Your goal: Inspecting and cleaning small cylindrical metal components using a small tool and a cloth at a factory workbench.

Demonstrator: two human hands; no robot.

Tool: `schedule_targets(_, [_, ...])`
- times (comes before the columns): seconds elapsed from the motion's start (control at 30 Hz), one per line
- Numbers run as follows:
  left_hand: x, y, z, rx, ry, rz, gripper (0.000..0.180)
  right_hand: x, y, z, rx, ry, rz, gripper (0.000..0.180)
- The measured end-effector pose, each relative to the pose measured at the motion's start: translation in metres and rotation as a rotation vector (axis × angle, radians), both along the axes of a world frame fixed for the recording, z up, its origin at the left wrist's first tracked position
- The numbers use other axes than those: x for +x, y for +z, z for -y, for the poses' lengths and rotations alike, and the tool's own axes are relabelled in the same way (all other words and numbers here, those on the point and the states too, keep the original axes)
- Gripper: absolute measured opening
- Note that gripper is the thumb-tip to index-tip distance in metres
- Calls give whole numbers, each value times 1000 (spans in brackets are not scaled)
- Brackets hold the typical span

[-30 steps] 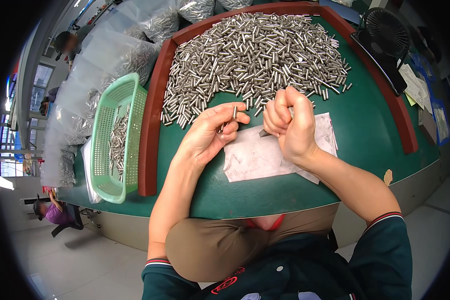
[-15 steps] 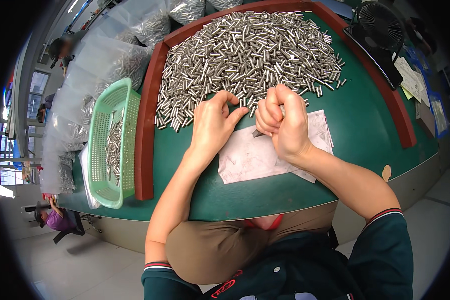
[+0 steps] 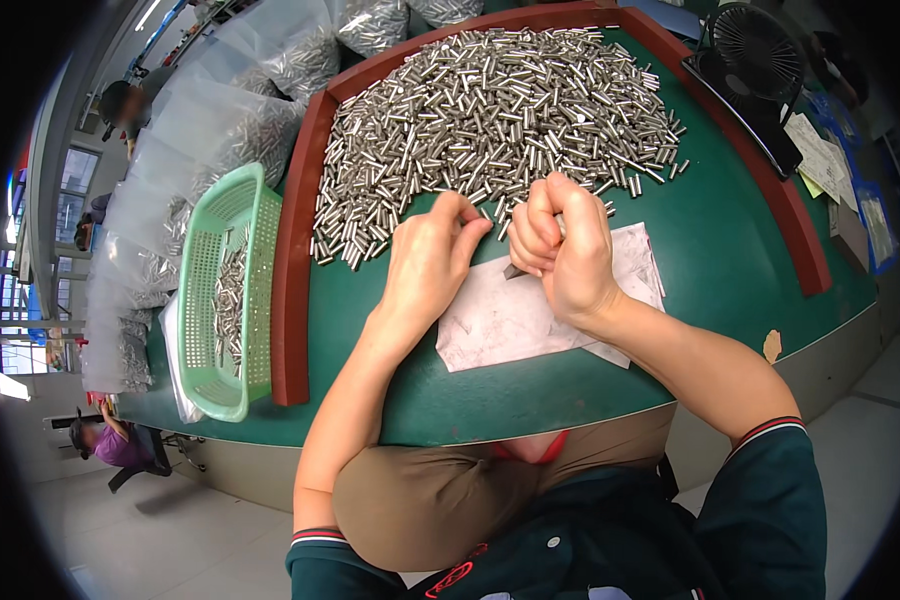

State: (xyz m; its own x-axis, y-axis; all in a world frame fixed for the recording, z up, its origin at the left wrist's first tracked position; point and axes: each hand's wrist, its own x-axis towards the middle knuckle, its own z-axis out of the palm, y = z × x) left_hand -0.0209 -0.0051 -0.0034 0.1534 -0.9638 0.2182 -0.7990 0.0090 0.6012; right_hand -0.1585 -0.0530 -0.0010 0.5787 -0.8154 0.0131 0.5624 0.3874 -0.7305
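A broad pile of short silvery metal pins (image 3: 500,110) covers the far part of the green table. At its near edge is my left hand (image 3: 425,255), with thumb and forefinger drawn together at a single pin (image 3: 485,214). To its right, my right hand (image 3: 575,250) is a closed fist above a smudged white cloth (image 3: 500,315). Below its fingers pokes a small dark grey piece (image 3: 513,271); the rest of what the fist holds is hidden. A pale bit also shows between the curled fingers.
Dark red wooden rails (image 3: 292,270) border the pile. Left of them stands a green plastic basket (image 3: 255,340) with more pins. Clear bags of metal parts (image 3: 250,135) line the far left. A black fan (image 3: 760,50) and papers (image 3: 820,150) sit at the right. Other people are in the background.
My left thumb and forefinger have come closer together at the pile's edge, and that hand has shifted slightly. My right fist stays almost where it was.
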Motion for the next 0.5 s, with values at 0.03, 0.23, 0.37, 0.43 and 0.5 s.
schedule_targets(0.03, [3,1,0,12,39,-78,11,0,-1,0,28,-4,38,37])
schedule_targets(0.23, [26,2,-7,283,-26,-1445,6,0,1,1,-4,8,-26,39])
schedule_targets(0.37, [24,1,-7,304,-38,-1414,8,0,-1,2,3,4,-27,38])
schedule_targets(0.43, [23,1,-7,304,-41,-1394,10,0,1,2,11,3,-27,38])
schedule_targets(0.5, [23,0,-8,293,-68,-1382,12,0,2,2,17,3,-26,38])
